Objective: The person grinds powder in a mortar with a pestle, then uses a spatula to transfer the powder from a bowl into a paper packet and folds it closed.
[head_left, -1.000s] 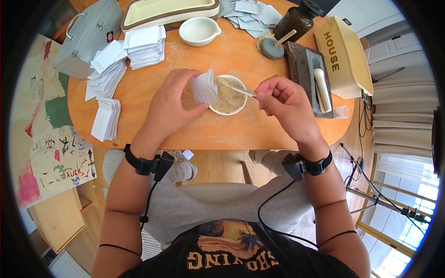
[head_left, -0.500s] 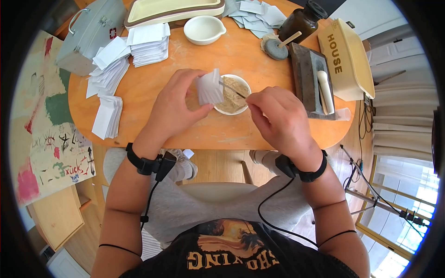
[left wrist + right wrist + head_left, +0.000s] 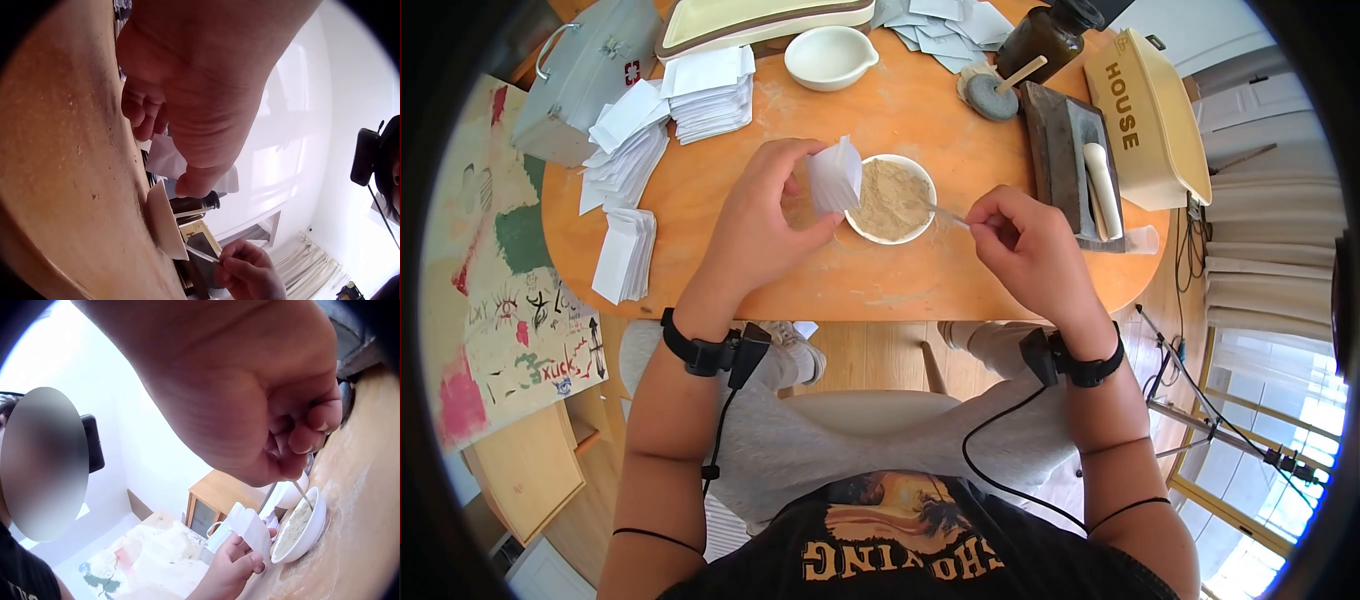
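My left hand (image 3: 755,225) holds a small white paper packet (image 3: 836,178) between thumb and fingers, over the left rim of a white bowl (image 3: 887,241). Pale tan powder (image 3: 890,195) fills much of the bowl. To the right, my right hand (image 3: 1040,255) pinches the end of a thin metal scoop (image 3: 951,215). The scoop's far tip is hidden in the powder by the right rim. In the right wrist view the scoop slants down into the bowl (image 3: 312,534), and the packet (image 3: 250,528) stands tilted beside it.
White packets lie in stacks (image 3: 710,95) at the left, near a grey metal case (image 3: 590,85). Behind are an empty spouted bowl (image 3: 828,57), a cream tray (image 3: 760,20) and a dark jar (image 3: 1040,45). A grey stone tray with a pestle (image 3: 1097,170) and a "HOUSE" box (image 3: 1145,120) stand right.
The scoop's tip was at the packet's edge, with my right hand turned over. It has since drawn back to the right, into the powder. My left hand still holds the packet.
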`<move>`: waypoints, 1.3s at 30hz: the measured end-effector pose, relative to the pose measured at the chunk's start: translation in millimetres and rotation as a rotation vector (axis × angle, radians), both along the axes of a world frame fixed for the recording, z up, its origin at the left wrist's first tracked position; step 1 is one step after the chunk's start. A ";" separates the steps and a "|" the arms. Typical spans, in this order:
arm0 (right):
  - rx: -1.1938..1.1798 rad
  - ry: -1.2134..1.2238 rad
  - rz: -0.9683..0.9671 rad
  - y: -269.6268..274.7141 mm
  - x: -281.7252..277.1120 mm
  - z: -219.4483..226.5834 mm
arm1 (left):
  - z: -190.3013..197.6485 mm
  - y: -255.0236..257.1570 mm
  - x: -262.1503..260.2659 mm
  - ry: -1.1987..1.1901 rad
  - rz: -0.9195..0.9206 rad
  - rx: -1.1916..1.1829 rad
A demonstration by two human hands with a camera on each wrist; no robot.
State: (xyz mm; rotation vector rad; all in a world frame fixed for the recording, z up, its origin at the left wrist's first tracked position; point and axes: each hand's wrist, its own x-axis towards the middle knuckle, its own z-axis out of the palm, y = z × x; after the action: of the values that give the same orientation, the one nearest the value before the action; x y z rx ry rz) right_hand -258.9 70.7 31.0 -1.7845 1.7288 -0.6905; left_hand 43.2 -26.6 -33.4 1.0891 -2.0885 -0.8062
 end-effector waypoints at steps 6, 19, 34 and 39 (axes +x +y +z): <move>0.174 -0.312 -0.022 -12.7 -4.1 -30.1 | 1.3 0.3 -0.3 -0.004 -0.013 0.003; 0.189 -0.596 -0.091 -14.6 -8.6 -21.2 | -5.4 -0.2 0.3 0.013 -0.020 -0.029; 0.104 -0.512 -0.011 -19.8 20.6 -0.6 | -1.9 3.6 -4.9 -0.002 -0.021 -0.025; -0.510 0.172 0.290 -21.6 36.3 -5.9 | -4.5 6.9 -6.1 0.013 -0.044 -0.040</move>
State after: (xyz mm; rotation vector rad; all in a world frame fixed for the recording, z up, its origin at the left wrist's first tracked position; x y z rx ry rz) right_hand -222.6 49.1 25.1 -2.4444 1.4306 -0.9297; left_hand 37.2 -19.7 -37.9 1.0170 -2.1154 -0.7877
